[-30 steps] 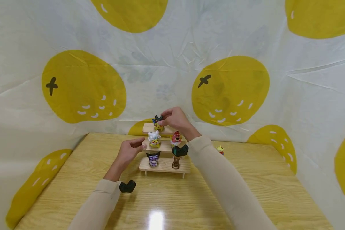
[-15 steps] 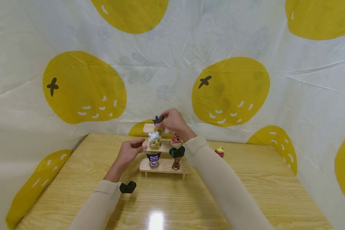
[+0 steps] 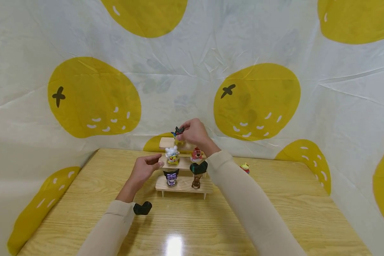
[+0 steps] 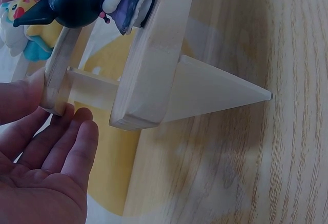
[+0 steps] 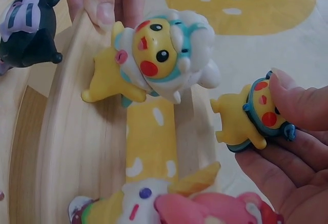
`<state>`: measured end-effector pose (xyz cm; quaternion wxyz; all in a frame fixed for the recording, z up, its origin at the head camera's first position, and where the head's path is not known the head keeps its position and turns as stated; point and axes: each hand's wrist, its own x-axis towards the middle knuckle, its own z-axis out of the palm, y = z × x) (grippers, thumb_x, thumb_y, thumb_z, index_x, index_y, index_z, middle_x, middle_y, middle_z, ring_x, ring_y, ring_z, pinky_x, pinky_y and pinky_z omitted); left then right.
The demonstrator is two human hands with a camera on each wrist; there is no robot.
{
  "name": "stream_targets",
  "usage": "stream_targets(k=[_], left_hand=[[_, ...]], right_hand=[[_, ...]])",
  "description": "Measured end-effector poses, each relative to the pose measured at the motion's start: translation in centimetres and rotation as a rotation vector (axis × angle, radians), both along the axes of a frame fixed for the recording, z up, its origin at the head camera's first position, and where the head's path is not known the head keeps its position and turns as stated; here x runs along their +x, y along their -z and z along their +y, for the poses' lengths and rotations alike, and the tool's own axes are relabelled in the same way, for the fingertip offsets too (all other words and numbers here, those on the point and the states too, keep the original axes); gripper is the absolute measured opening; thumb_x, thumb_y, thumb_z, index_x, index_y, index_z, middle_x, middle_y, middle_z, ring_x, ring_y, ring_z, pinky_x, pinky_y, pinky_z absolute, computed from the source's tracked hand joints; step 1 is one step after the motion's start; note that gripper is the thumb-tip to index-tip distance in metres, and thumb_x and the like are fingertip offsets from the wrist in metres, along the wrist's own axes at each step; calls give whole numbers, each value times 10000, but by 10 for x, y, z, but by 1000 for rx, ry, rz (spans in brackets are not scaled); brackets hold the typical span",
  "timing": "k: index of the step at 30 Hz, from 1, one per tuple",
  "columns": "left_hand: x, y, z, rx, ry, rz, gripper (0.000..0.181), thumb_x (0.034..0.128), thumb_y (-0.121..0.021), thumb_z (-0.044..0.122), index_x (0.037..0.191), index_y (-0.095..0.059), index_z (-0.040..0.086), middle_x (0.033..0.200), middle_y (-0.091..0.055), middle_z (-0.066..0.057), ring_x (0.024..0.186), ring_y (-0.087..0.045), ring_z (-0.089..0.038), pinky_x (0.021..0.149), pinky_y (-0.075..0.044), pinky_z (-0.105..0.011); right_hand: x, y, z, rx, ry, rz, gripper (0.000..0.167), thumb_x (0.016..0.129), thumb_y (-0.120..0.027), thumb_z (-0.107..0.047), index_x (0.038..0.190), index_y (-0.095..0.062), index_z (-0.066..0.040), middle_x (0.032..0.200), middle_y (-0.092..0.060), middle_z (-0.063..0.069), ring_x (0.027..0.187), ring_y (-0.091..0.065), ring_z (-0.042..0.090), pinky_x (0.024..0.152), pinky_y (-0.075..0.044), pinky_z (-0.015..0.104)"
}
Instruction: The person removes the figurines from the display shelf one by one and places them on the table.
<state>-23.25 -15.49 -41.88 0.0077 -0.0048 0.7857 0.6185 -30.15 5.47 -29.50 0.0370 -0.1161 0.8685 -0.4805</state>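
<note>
My right hand (image 3: 196,134) pinches a small yellow figurine with a dark, eared hood (image 5: 247,112) between thumb and fingers, at the wooden stand's top tier (image 3: 166,142). In the right wrist view the figurine's feet point towards the shelf edge; whether they touch it, I cannot tell. My left hand (image 3: 143,170) grips the left end of the middle tier (image 4: 57,83), thumb above and fingers below. A white-hooded yellow figurine (image 3: 172,155) and a pink-red one (image 3: 196,155) stand on that tier. The bottom tier (image 3: 184,185) bears a black-and-purple figurine (image 3: 171,178) and a brown one (image 3: 196,181).
The stand is on a wood-grain table (image 3: 275,206). To its right, partly behind my right sleeve, is a small yellow-and-red figurine (image 3: 245,168). A pale cloth with large yellow fruit prints (image 3: 257,101) hangs behind the table.
The hooded figurine in my right hand has shifted slightly to the right along the top tier. My left hand has stayed at the middle tier's end.
</note>
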Motion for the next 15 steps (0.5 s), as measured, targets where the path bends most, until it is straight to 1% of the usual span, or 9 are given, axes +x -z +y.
stream_targets(k=[4, 6, 12, 15], left_hand=[[-1, 0, 0, 11, 1, -9, 497, 1014, -672, 90, 1488, -557, -1, 1504, -587, -204, 1401, -570, -337, 1145, -527, -445], [-1, 0, 0, 12, 4, -5, 497, 1016, -669, 90, 1489, -553, -9, 1506, -582, -214, 1402, -567, -347, 1142, -529, -443], [0, 0, 0, 27, 3, -8, 497, 1021, -662, 84, 1494, -543, -13, 1513, -576, -212, 1401, -565, -340, 1120, -549, -401], [0, 1, -1, 21, 8, 0, 496, 1025, -656, 84, 1496, -538, -18, 1513, -571, -222, 1400, -565, -352, 1115, -554, -391]], right_hand=[[0, -1, 5, -50, -5, -20, 224, 876, -827, -49, 1088, -757, -30, 1051, -772, 148, 913, -675, 265, 720, -560, 304], [0, -1, 7, -60, -9, -22, 228, 881, -824, -49, 1097, -756, -27, 1064, -770, 154, 917, -676, 266, 719, -560, 301], [0, -1, 14, -52, -13, -7, 241, 877, -832, -57, 1106, -761, -29, 1052, -761, 143, 939, -671, 278, 769, -584, 327], [0, 0, 18, -47, -7, -10, 237, 882, -830, -61, 1107, -761, -39, 1041, -754, 132, 930, -660, 271, 769, -582, 324]])
